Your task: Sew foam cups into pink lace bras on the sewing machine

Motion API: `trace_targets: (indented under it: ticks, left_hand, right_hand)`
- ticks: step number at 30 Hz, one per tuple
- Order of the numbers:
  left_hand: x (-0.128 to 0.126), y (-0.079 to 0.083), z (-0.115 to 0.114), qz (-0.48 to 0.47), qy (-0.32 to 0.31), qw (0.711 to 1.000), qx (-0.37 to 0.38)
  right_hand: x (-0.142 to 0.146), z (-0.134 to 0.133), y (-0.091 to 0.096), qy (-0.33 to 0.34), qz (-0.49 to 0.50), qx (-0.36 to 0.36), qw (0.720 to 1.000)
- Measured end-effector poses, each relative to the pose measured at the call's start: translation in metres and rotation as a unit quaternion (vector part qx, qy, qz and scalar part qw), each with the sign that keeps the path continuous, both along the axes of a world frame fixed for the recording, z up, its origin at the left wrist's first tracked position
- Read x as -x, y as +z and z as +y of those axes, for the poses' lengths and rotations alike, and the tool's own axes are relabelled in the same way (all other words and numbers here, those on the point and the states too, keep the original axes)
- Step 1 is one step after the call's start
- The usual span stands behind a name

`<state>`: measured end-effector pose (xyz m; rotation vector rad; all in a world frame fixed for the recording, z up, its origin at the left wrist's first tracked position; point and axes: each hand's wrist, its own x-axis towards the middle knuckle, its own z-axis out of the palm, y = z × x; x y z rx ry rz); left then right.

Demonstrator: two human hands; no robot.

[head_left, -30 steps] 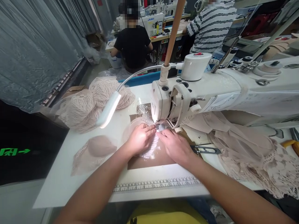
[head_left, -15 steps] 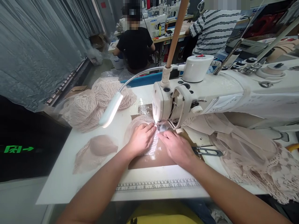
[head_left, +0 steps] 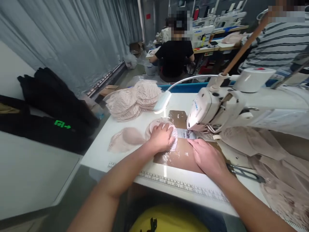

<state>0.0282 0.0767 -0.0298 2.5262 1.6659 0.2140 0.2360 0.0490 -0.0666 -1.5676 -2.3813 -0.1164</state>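
Note:
My left hand (head_left: 163,138) lies over a pale pink lace piece (head_left: 174,144), its fingers curled round the fabric. That fabric is left of the sewing machine's needle area, apart from it; part of it is hidden under the hand. My right hand (head_left: 208,158) rests on the brown sheet (head_left: 180,158), with fingers stretched toward the metal needle plate (head_left: 189,134) and no fabric visible in them. Above the plate stands the white sewing machine (head_left: 201,108). A sheer cup-shaped piece (head_left: 127,138) lies on the table to the left.
Bundled lace pieces (head_left: 134,100) sit at the table's back left beside a lit lamp (head_left: 162,102). Dark scissors or a similar tool (head_left: 248,173) lie right of my right hand, near piled sheer fabric (head_left: 277,170). A printed ruler (head_left: 178,186) runs along the front edge. Two people sit beyond.
My left hand has drawn the lace piece leftward, away from the needle. My right hand stays near the needle plate. The head view has turned left.

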Motion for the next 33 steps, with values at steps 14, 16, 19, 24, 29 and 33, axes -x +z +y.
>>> trace_targets:
  ticks: [14, 16, 19, 24, 29, 33]
  left_hand:
    - [0.157, -0.005, -0.105, -0.114, 0.311, 0.94, -0.082]
    - [0.142, 0.001, -0.122, -0.203, 0.304, 0.926, -0.095]
    - [0.102, 0.007, -0.137, -0.408, 0.256, 0.872, -0.087]
    - [0.026, 0.007, -0.136, -0.499, 0.141, 0.855, 0.009]
    - [0.008, 0.01, -0.105, -0.392, 0.051, 0.918, 0.003]
    - [0.039, -0.003, -0.069, -0.197, 0.037, 0.978, -0.056]
  right_hand:
    - [-0.008, -0.014, 0.025, 0.069, 0.284, 0.164, 0.942]
    - [-0.003, -0.026, 0.038, 0.079, 0.342, 0.274, 0.895]
    - [0.018, -0.047, 0.05, 0.114, 0.415, 0.393, 0.813]
    - [0.061, -0.077, 0.049, 0.167, 0.543, 0.358, 0.741]
    - [0.046, -0.088, 0.04, 0.123, 0.583, 0.328, 0.733]
    - [-0.013, -0.097, 0.046, 0.029, 0.656, 0.272, 0.704]
